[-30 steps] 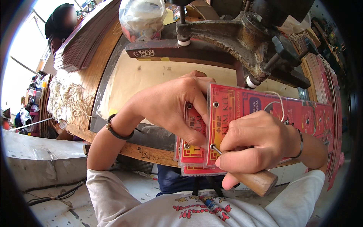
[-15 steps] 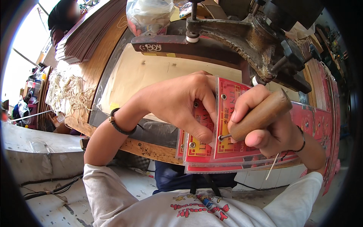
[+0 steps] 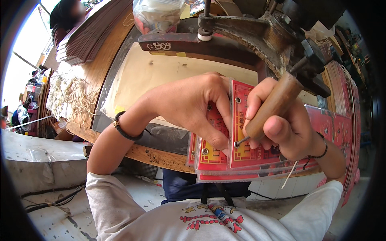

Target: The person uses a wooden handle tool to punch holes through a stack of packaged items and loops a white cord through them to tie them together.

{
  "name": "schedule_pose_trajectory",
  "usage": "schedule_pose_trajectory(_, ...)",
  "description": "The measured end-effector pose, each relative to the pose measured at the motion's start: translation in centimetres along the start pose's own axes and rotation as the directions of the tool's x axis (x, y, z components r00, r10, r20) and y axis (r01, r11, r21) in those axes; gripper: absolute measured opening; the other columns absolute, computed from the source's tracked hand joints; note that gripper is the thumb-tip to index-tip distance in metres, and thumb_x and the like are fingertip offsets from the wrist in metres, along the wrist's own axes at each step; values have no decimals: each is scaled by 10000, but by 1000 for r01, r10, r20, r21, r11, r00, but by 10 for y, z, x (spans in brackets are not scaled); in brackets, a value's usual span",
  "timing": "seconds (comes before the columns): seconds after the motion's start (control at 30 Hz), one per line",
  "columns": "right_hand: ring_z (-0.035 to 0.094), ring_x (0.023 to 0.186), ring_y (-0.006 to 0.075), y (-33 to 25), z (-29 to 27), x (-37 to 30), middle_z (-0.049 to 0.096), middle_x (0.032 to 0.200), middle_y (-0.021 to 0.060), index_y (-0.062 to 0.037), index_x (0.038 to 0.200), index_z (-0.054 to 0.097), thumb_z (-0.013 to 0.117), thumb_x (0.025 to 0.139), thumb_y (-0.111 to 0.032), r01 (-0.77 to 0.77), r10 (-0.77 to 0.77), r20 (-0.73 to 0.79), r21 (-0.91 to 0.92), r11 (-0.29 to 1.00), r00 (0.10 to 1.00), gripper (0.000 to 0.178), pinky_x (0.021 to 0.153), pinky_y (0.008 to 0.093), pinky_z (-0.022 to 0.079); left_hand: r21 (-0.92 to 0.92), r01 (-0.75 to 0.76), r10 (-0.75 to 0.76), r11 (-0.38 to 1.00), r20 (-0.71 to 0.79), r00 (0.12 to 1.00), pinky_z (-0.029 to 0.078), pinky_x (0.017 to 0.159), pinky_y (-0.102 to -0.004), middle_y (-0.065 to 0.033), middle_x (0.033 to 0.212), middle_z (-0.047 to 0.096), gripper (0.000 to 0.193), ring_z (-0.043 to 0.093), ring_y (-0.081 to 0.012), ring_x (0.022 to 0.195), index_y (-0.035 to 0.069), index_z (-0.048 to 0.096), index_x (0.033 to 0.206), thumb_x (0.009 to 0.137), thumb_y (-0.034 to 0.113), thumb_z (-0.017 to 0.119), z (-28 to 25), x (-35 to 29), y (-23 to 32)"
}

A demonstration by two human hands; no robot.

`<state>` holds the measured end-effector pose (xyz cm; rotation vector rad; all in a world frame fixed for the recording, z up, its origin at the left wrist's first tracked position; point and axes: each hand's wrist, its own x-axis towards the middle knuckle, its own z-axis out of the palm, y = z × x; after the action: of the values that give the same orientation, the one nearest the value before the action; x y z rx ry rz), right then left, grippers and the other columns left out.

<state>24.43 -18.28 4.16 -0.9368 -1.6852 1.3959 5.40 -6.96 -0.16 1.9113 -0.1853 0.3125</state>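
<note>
A wooden-handled awl (image 3: pixel 275 105) is gripped in my right hand (image 3: pixel 295 130), its handle slanting up and away to the right. The thin metal tip reaches into a metal eyelet (image 3: pixel 237 144) near the left edge of the top red printed sheet (image 3: pixel 251 158). Clear plastic covers this sheet and the others fanned out beneath it, which also have eyelets. My left hand (image 3: pixel 197 102) pinches the sheets' left part, thumb on a lower sheet and fingers partly hidden behind the upper one. An off-white cord end (image 3: pixel 289 174) hangs below my right hand.
A heavy metal press (image 3: pixel 257 36) stands at the far right over a pale board (image 3: pixel 161 76). Loose off-white cords (image 3: pixel 72 96) lie at the left, near a stack of sheets (image 3: pixel 88 38). A plastic bag (image 3: pixel 157 18) sits behind. Another person (image 3: pixel 64 18) is at the far left.
My right hand has tilted the awl's handle more upright, its butt end moving up and slightly left. The tip stays at the same eyelet. My left hand keeps its hold.
</note>
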Motion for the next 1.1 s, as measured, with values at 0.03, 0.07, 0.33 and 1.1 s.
schedule_pose_trajectory(0.03, 540, 537, 62, 0, 0, 0, 603, 719, 66, 0, 1052, 459, 596, 911, -525, -7, 7, 8, 13, 1000, 1000, 560, 462, 182, 400, 2, 24, -24, 1000, 4, 1000, 498, 569, -259, -94, 744, 726, 186, 629, -121, 593, 6, 761, 879, 712, 78, 805, 0, -1, 3)
schedule_pose_trajectory(0.07, 542, 547, 69, 2, 0, -1, 601, 730, 68, 0, 1050, 465, 606, 907, -511, 11, -12, 10, 21, 1000, 1000, 549, 471, 190, 404, 18, 18, -18, 1000, 1, 1000, 497, 569, -258, -93, 742, 725, 190, 627, -119, 593, 6, 761, 881, 711, 78, 807, 0, -3, 4)
schedule_pose_trajectory(0.33, 556, 628, 127, 18, -3, -13, 585, 820, 84, 2, 1036, 514, 688, 873, -403, 234, -234, 14, 5, 972, 972, 470, 538, 250, 432, 48, 9, -10, 999, 9, 1000, 495, 584, -259, -87, 760, 728, 209, 619, -105, 619, 0, 758, 899, 711, 81, 801, 0, -4, 1)
schedule_pose_trajectory(1.1, 551, 591, 175, 16, -7, -11, 629, 810, 138, -42, 1069, 496, 769, 817, -344, 474, -444, 199, -136, 870, 873, 479, 561, 314, 448, -32, 42, -43, 999, -37, 998, 440, 545, -279, -51, 729, 692, 185, 572, -149, 626, 32, 766, 805, 652, 120, 823, 3, -5, -1)
